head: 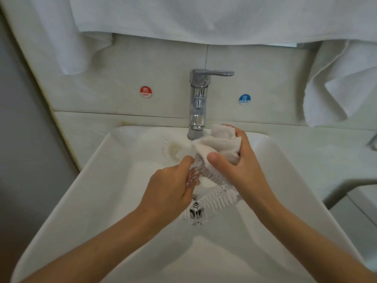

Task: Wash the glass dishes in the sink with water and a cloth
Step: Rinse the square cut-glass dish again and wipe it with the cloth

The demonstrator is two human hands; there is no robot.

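While the glass dish (214,198) was pinched by the left grip (170,186) and the cloth (218,142) clutched in the right grip (238,160), a wet-glass slip into the sink (102,180) was judged possible.

Tap (199,103) behind sink (81,190), glass dish (212,203) over drain (196,211), cloth (220,144) between tap and dish, towels (204,17) above.

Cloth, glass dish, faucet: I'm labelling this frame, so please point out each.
cloth (221,144): head view, its bunched middle.
glass dish (216,198): head view, its ribbed lower rim.
faucet (197,103): head view, middle of its chrome body.
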